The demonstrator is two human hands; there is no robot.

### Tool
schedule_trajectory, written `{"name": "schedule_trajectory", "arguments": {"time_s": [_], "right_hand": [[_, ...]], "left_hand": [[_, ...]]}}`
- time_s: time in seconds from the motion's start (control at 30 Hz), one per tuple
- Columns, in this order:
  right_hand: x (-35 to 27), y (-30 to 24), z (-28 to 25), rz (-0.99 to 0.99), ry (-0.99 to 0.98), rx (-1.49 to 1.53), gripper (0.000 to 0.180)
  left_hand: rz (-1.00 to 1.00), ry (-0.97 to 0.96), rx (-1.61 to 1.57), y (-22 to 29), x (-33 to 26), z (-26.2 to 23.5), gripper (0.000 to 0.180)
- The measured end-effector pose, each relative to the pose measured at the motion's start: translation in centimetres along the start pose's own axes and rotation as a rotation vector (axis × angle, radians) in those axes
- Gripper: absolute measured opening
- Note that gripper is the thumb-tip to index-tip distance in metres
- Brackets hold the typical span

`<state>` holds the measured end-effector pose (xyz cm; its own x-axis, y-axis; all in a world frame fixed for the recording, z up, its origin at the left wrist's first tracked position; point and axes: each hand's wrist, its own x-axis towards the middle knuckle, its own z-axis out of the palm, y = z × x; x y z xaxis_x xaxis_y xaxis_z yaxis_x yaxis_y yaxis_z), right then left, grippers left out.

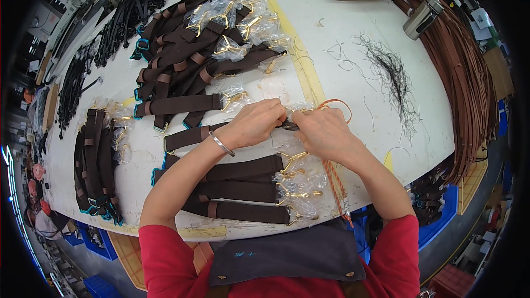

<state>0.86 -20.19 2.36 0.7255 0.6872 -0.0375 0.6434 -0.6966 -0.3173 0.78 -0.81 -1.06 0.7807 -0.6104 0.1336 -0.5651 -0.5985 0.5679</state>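
My left hand (255, 123), with a silver bangle at its wrist, is closed in a pinch at the end of a dark brown webbing strap (187, 139) that runs under the wrist. Against its fingertips, my right hand (327, 134) is closed too. Between them shows a small dark tool (289, 126), mostly hidden by the fingers; its kind I cannot make out. An orange cord (335, 185) loops by the right hand and trails to the near edge. Just below lie several brown straps (243, 213) with plastic-wrapped gold hooks (298, 194).
A heap of similar straps (182, 49) lies at the far left, a smaller bundle (96, 160) nearer left. Black straps (132, 19) line the left edge. Loose black threads (395, 74), a steel flask (423, 17) and long brown strips (458, 72) are on the right.
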Motion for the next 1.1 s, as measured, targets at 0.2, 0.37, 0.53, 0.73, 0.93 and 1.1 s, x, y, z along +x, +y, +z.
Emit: {"name": "schedule_trajectory", "arguments": {"time_s": [0.2, 0.37, 0.53, 0.73, 0.93, 1.1], "right_hand": [[-0.05, 0.0, 0.13, -0.015, 0.023, -0.016, 0.016], [0.07, -0.07, 0.27, -0.046, 0.046, -0.026, 0.015], [0.09, -0.03, 0.05, -0.052, 0.043, -0.039, 0.015], [0.41, -0.4, 0.18, -0.081, 0.084, -0.079, 0.014], [0.62, -0.36, 0.15, -0.105, 0.073, -0.091, 0.016], [0.39, -0.17, 0.08, -0.116, 0.073, -0.075, 0.018]], "left_hand": [[0.055, 0.031, 0.078, -0.1, -0.12, 0.49, 0.011], [0.047, 0.028, 0.131, 0.14, -0.04, 0.53, 0.015], [0.059, 0.057, 0.126, 0.06, -0.09, 0.66, 0.016], [0.046, 0.045, 0.115, 0.01, -0.08, 0.79, 0.014], [0.06, 0.058, 0.133, 0.0, -0.02, 0.82, 0.012], [0.053, 0.081, 0.083, -0.07, -0.02, 0.85, 0.008]]}}
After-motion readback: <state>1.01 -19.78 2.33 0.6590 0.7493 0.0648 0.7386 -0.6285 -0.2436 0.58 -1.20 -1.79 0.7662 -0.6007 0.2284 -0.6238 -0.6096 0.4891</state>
